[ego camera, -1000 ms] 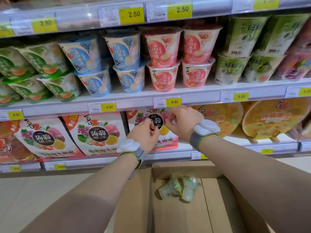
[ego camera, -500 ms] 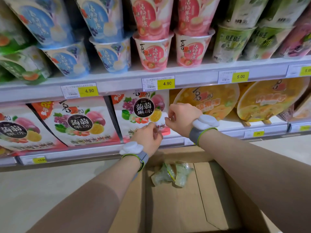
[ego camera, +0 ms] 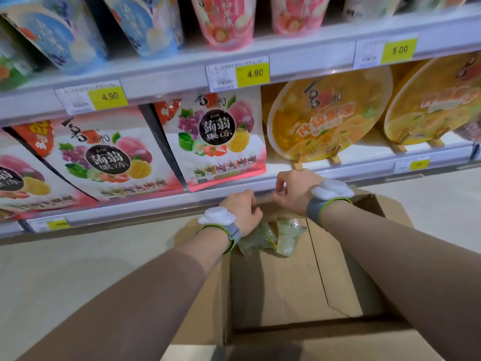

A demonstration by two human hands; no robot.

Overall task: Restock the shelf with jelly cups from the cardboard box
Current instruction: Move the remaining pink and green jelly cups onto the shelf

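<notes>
An open cardboard box [ego camera: 299, 287] sits on the floor below the shelf. Two pale green jelly cups [ego camera: 273, 237] lie on their sides at its far end. My left hand [ego camera: 242, 211] hovers just above the cups, fingers curled, holding nothing that I can see. My right hand [ego camera: 294, 188] is over the box's far rim, in front of the bottom shelf edge [ego camera: 156, 207], fingers curled and apart from the cups. Both wrists wear grey bands with white pods.
Bags of mixed-fruit jelly [ego camera: 216, 142] and large round orange jelly tubs [ego camera: 328, 118] stand on the bottom shelf. Blue and pink cups [ego camera: 223, 19] fill the shelf above, behind price tags. Pale floor [ego camera: 65, 269] lies left of the box.
Both hands dropped from in front of the jelly bags down to the box's far end. The view tilted downward, so the box fills more of it.
</notes>
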